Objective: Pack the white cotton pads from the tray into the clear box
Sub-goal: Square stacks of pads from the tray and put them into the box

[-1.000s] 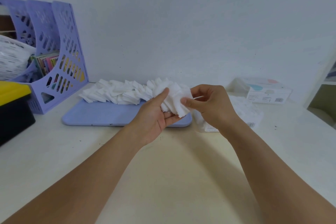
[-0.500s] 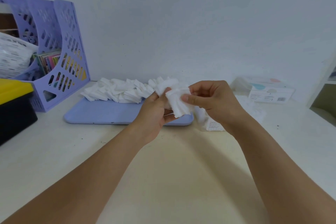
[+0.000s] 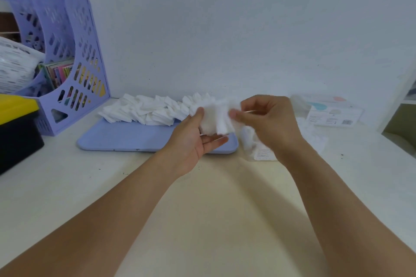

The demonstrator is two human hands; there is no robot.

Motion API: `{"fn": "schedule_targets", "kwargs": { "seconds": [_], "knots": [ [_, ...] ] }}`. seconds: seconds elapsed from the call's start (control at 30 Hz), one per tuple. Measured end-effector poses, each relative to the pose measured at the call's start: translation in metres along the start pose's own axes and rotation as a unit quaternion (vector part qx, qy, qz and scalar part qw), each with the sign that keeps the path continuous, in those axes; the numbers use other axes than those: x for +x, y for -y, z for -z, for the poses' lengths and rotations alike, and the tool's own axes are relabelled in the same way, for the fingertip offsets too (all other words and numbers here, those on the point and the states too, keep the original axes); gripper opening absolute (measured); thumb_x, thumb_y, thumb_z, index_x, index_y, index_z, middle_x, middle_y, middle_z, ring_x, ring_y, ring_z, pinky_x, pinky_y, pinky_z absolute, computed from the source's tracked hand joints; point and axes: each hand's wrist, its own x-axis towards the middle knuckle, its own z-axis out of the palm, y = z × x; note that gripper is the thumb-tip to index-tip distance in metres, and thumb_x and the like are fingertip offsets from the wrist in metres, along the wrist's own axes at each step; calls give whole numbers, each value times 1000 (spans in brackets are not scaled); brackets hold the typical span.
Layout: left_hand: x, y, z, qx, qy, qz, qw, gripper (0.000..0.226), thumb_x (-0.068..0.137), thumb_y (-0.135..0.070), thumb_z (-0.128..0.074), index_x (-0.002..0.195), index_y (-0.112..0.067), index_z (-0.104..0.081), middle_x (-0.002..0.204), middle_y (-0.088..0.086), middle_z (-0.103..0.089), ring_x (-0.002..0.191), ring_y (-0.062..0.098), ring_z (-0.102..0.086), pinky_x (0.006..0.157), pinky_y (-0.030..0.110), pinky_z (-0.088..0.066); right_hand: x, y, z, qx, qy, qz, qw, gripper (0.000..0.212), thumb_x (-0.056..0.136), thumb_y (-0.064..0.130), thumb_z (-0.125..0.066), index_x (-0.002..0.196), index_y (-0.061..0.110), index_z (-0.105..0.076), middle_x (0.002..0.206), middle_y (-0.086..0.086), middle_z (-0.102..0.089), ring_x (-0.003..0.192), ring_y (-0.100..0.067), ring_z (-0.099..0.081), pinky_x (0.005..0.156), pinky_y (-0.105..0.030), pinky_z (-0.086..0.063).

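A small stack of white cotton pads [image 3: 217,119] is held above the right end of the lilac tray [image 3: 126,139]. My left hand [image 3: 195,139] holds the stack from the left, thumb on top and fingers beneath. My right hand [image 3: 267,121] pinches its right side. A long row of loose white pads [image 3: 148,111] lies along the tray's far edge. The clear box [image 3: 258,148] sits on the table just right of the tray, mostly hidden behind my right hand, with some pads inside it.
A lilac magazine rack [image 3: 74,69] with booklets stands at the back left. A black bin with a yellow lid [image 3: 15,128] is at the left edge. A clear lid with a printed label [image 3: 331,112] lies at the back right. A white shelf unit [image 3: 405,105] borders the right.
Both hands rose slightly with the pad stack and shifted a little right. The left fingers have opened out beneath the stack, and the pads look more squared up.
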Motion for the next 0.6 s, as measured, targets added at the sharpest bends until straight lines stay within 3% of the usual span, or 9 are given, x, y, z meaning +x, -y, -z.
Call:
{"fn": "schedule_targets", "kwargs": {
  "seconds": [0.07,0.1,0.17,0.27,0.43,0.53,0.6],
  "knots": [
    [3,1,2,44,-24,-19,999,32,107,-34,-45,130,-17,-60,121,7,-73,108,29,-72,91,44,-60,0,4,1,169,33,-78,982,20,82,8,-81,73,14,-65,70,0,-66,66,-13,-62,67,-23,-54],
    [2,2,1,65,-19,-25,997,30,107,-31,-45,129,-18,-62,122,6,-72,110,27,-71,91,43,-59,-1,4,-2,203,52,-97,973,18,83,7,-79,76,12,-64,75,-6,-65,71,-16,-61,71,-27,-56],
    [1,4,-1,72,3,-22,997,31,107,-21,-43,129,-14,-63,123,8,-72,116,25,-68,89,40,-60,-5,2,-12,181,61,-102,976,14,83,4,-79,81,7,-65,80,-15,-65,76,-22,-65,76,-30,-60],
    [-1,7,-5,11,7,-7,1000,32,103,-8,-40,125,-2,-63,127,19,-68,122,31,-64,89,41,-60,-6,-3,-17,104,21,-77,991,15,82,3,-81,77,6,-68,64,-4,-71,65,-15,-70,71,-29,-62],
    [-2,4,-6,8,7,-11,1000,36,106,-27,-41,125,-6,-62,130,17,-66,122,31,-63,94,43,-58,-2,-12,-13,67,5,-67,995,14,82,3,-82,82,-1,-69,82,-26,-72,73,-26,-71,80,-50,-62],
    [-5,4,-9,44,30,-5,999,47,97,-45,-53,128,-10,-61,128,13,-69,119,27,-66,98,44,-55,-3,-15,-15,57,20,-72,996,13,83,5,-82,80,2,-70,74,-16,-70,71,-22,-70,78,-45,-62],
    [-4,6,-10,64,33,-6,997,39,98,-30,-59,129,-6,-62,126,15,-70,117,28,-68,97,42,-56,-3,-17,-16,46,37,-64,996,12,84,9,-82,83,7,-70,73,-6,-69,72,-18,-68,72,-37,-59]
  ]
}}
